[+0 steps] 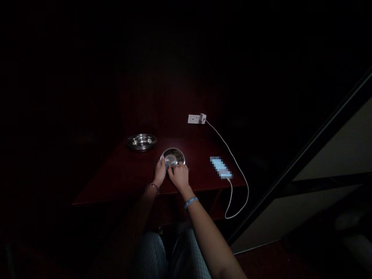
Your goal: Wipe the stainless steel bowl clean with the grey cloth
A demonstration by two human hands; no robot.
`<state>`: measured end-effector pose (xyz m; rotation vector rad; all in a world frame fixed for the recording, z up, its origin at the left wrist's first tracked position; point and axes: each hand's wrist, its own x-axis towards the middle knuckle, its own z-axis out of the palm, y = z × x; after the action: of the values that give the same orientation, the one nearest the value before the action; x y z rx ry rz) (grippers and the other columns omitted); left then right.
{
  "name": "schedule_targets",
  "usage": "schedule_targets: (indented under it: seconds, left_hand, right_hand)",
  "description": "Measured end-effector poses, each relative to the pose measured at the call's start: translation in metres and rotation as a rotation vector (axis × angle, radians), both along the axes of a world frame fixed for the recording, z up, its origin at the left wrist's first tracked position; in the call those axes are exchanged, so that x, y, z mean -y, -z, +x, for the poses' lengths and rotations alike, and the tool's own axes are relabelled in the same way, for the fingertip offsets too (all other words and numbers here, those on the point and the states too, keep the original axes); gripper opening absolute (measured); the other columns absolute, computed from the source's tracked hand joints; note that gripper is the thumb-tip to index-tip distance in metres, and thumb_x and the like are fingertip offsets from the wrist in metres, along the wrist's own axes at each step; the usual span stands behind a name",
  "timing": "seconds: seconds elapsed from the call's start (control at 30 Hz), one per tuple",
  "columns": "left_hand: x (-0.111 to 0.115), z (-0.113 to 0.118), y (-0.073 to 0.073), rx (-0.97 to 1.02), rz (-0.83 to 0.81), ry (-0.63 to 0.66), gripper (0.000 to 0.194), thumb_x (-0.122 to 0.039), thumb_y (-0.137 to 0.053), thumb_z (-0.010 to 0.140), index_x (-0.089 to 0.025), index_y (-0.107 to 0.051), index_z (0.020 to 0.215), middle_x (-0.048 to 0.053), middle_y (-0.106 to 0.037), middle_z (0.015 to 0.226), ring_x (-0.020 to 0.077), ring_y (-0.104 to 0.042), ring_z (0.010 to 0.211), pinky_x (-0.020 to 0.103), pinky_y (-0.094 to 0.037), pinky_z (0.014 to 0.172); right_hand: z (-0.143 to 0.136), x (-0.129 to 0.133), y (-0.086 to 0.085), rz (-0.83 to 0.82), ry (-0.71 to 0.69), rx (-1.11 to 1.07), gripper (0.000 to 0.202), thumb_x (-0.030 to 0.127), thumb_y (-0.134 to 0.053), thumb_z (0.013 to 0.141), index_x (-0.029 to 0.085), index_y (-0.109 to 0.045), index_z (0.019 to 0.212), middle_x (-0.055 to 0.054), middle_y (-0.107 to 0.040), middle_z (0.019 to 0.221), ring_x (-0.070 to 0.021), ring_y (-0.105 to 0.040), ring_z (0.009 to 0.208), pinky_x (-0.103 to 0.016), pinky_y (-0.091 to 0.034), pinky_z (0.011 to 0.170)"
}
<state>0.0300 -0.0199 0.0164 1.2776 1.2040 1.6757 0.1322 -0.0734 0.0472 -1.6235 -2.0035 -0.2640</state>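
A shiny steel bowl [171, 159] is held at the table's front part, its open side tipped towards me. My left hand [159, 172] grips the bowl at its left side, with the thumb by the rim. At the near right rim, my right hand [179, 176] is closed with curled fingers, the thumb reaching over the bowl's inside. Its fingertips are partly hidden, so I cannot tell if it also holds something small. Further back on the left lie shallow steel dishes [141, 142], seemingly stacked.
The dark red table [116, 174] ends at a front edge near my knees. A phone [221, 167] with a blurred screen lies at right. Its white cable [246, 186] hangs past the edge and runs to a charger [202, 118] in the wall socket [193, 119]. Surroundings are very dark.
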Motion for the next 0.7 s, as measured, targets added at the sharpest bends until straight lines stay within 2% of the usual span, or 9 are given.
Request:
schedule_targets:
  seconds: [0.1, 0.3, 0.53, 0.7]
  left_hand:
    - [0.000, 0.000, -0.001, 0.027, -0.002, -0.017, 0.056, -0.061, -0.038, 0.090, -0.014, -0.067, 0.102, 0.011, -0.072, 0.101, 0.0236, -0.065, 0.102, 0.037, -0.047, 0.099]
    - [0.002, 0.002, -0.005, 0.078, -0.025, -0.001, 0.059, -0.064, -0.039, 0.088, -0.014, -0.068, 0.097, 0.012, -0.072, 0.097, 0.0249, -0.066, 0.101, 0.040, -0.047, 0.099]
    - [0.002, 0.000, -0.006, 0.195, -0.062, 0.004, 0.057, -0.065, -0.045, 0.086, -0.014, -0.068, 0.099, 0.012, -0.072, 0.098, 0.0250, -0.066, 0.102, 0.038, -0.049, 0.097]
    - [0.002, 0.000, -0.006, 0.328, -0.071, 0.048, 0.055, -0.064, -0.049, 0.084, -0.015, -0.067, 0.103, 0.011, -0.072, 0.098, 0.0240, -0.066, 0.103, 0.036, -0.050, 0.096]
  right_hand:
    - [0.002, 0.002, -0.001, -0.012, -0.033, -0.048, 0.036, 0.038, -0.047, 0.096, 0.019, -0.077, 0.090, -0.012, -0.070, 0.090, -0.0240, -0.063, 0.090, -0.034, -0.047, 0.084]
    - [0.010, 0.002, -0.002, -0.088, -0.132, -0.119, 0.034, 0.042, -0.048, 0.096, 0.024, -0.077, 0.098, -0.008, -0.069, 0.093, -0.0206, -0.063, 0.090, -0.029, -0.049, 0.083]
    - [0.012, -0.004, 0.004, -0.129, -0.315, -0.179, 0.033, 0.040, -0.058, 0.092, 0.024, -0.070, 0.118, -0.006, -0.071, 0.108, -0.0225, -0.060, 0.100, -0.031, -0.047, 0.088]
    - [0.012, -0.006, 0.006, -0.125, -0.358, -0.178, 0.038, 0.034, -0.062, 0.088, 0.023, -0.066, 0.124, -0.005, -0.071, 0.112, -0.0234, -0.058, 0.103, -0.033, -0.045, 0.091]
